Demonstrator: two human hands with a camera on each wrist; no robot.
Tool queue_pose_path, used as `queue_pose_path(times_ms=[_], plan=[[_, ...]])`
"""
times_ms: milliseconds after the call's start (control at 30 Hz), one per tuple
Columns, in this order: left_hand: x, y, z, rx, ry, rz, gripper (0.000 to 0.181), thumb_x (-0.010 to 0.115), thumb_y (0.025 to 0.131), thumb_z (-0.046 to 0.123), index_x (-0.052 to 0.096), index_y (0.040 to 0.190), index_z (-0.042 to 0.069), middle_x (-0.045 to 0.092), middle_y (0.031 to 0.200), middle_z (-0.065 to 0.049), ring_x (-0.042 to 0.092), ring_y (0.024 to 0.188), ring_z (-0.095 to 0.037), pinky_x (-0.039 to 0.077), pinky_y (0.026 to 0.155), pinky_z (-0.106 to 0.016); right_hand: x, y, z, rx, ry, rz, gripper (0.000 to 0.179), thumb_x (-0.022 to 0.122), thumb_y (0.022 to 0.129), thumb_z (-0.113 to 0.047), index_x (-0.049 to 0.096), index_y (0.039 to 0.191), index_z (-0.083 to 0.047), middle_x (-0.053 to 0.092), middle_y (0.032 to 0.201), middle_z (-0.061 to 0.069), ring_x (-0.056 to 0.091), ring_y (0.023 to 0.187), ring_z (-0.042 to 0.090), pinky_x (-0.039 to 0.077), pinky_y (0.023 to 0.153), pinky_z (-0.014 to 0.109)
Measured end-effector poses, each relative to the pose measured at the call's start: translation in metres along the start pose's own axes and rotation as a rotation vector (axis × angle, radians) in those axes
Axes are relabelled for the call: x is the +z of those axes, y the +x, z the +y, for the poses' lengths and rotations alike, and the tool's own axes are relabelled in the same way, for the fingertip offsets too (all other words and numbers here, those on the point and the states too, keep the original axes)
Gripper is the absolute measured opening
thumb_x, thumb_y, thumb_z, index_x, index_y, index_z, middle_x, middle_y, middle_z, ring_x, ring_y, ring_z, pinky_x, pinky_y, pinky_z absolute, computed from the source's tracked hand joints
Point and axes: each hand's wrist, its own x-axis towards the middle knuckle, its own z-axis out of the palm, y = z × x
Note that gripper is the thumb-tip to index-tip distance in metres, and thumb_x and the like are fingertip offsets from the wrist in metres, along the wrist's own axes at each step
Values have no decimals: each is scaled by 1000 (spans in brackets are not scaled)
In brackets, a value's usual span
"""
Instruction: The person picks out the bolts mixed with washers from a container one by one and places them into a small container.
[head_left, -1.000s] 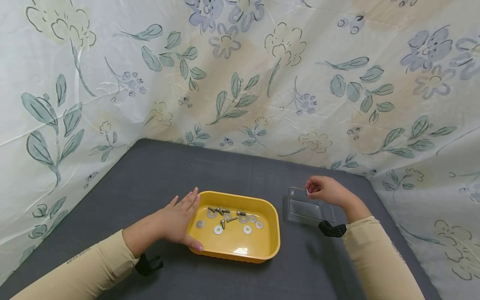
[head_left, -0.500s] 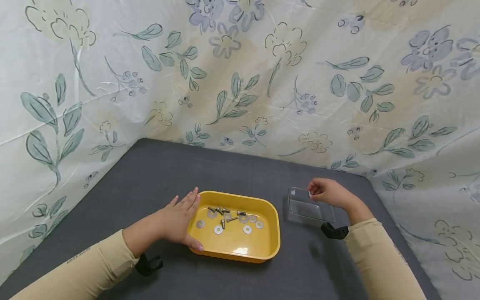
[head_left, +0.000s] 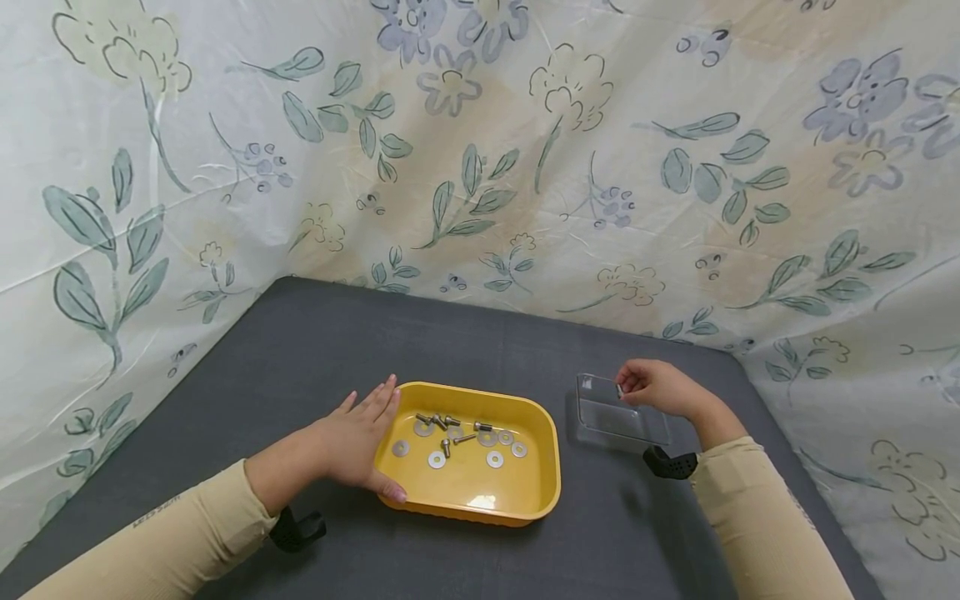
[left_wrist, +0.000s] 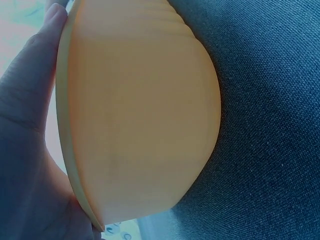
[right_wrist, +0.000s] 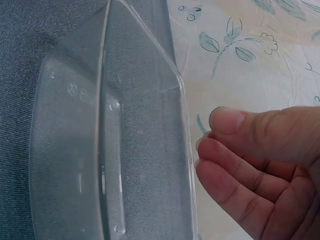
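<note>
In the head view, a yellow tray [head_left: 480, 510] holds several metal socket-head screws [head_left: 446, 448] and flat washers [head_left: 494, 459]. My left hand [head_left: 348, 446] rests over its left rim with fingers spread and straight, thumb at the front corner. The left wrist view shows the thumb [left_wrist: 30, 75] along the tray's rim [left_wrist: 62, 100]. To the right, my right hand [head_left: 662, 390] pinches a small silvery metal piece [head_left: 619, 390] above a clear plastic box [head_left: 609, 433]. Its kind is too small to tell, and the fingertips [right_wrist: 225, 121] hide it in the right wrist view.
A dark grey cloth-covered table [head_left: 420, 333] bears the tray and box, which stand apart with a gap between them. Flowered fabric [head_left: 480, 167] rises behind and at both sides. Black wrist straps [head_left: 667, 462] sit at the sleeve cuffs.
My right hand has shifted slightly to the right and down over the clear box, still pinching the metal piece. The left hand and the yellow tray have stayed put.
</note>
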Motion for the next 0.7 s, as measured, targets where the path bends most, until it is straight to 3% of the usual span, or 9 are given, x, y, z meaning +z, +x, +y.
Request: queue_pose_path(times_ms=[700], plan=[[2,1,-1,-9,14,1,133,54,54,84,4,146,3,-10,152,-13,0,140,-28,6,108,-55,3,0,1,26,36,-4,19,62,86,-6,58,103,0,58,85,6,57,76,20,48,70,42]])
